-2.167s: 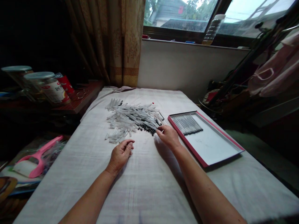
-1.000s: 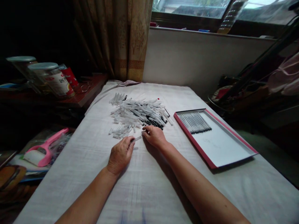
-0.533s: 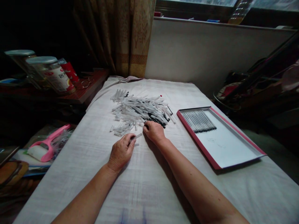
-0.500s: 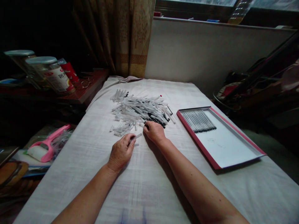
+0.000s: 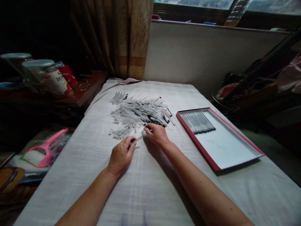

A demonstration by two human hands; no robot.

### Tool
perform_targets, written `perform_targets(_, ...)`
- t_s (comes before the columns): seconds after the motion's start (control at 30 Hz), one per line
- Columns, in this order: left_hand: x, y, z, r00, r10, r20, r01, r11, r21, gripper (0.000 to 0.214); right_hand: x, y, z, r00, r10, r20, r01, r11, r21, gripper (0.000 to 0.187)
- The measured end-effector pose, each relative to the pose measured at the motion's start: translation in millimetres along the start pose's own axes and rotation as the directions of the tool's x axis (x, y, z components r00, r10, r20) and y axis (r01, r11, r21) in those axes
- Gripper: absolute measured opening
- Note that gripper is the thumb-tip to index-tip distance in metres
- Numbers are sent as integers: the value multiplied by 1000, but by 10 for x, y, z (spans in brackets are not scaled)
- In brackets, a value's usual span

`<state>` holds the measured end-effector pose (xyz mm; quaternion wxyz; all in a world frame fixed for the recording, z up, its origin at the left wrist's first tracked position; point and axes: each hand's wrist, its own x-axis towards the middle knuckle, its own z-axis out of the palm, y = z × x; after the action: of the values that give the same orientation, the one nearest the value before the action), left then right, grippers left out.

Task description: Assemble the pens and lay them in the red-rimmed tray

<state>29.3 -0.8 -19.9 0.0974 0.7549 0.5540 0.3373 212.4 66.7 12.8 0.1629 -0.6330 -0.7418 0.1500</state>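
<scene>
A heap of clear plastic pen tubes and black-tipped refills (image 5: 138,113) lies on a white cloth-covered table (image 5: 150,188). My left hand (image 5: 120,155) rests on the cloth, fingers pinched on one clear tube (image 5: 137,139) that points toward the heap. Just right of it, my right hand (image 5: 157,134) is curled at the heap's near edge, fingertips pinching a piece I cannot make out. A flat red-rimmed tray (image 5: 225,147) to the right holds a neat row of refills (image 5: 198,121) at its far end.
Left of the table, a dark side shelf carries lidded jars (image 5: 48,77) and a red can. Lower left lies a pink-handled tool (image 5: 44,150). A curtain (image 5: 122,37) hangs behind, with a window sill and a bottle (image 5: 232,14). Clutter and fabric stand at right.
My right hand drew back from the heap's right side to its near edge beside the left hand. A clear tube now shows in my left fingers. The camera tilted down.
</scene>
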Motion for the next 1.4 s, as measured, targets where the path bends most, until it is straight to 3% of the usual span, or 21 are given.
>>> perform_targets(0.2, -11, 2, 0, 1000, 0, 2, 0, 1000, -10, 20, 134, 143, 1, 994, 108, -19, -108, 993, -52, 31)
perform_targets(0.43, -16, 6, -5, 1000, -11, 23, 12, 1000, -18, 21, 219, 140, -24, 992, 123, 1, -120, 965, -233, 31)
perform_targets(0.7, -18, -1, -3, 1000, 2, 15, -1, 1000, -20, 21, 481, -95, -183, 971, 131, 198, -47, 922, -383, 28)
perform_targets(0.93, -16, -2, -11, 1000, -3, 23, 3, 1000, -18, 21, 495, -32, -193, 961, 145, 235, -48, 926, -373, 29)
perform_targets(1.13, -12, -19, 9, 1000, -10, 25, 10, 1000, -22, 21, 403, 37, -168, 983, 84, 163, -25, 942, -336, 32)
perform_targets(1.4, -8, -10, -8, 999, -21, 30, 22, 999, -27, 20, 403, -7, -224, 972, 128, 195, -52, 934, -353, 29)
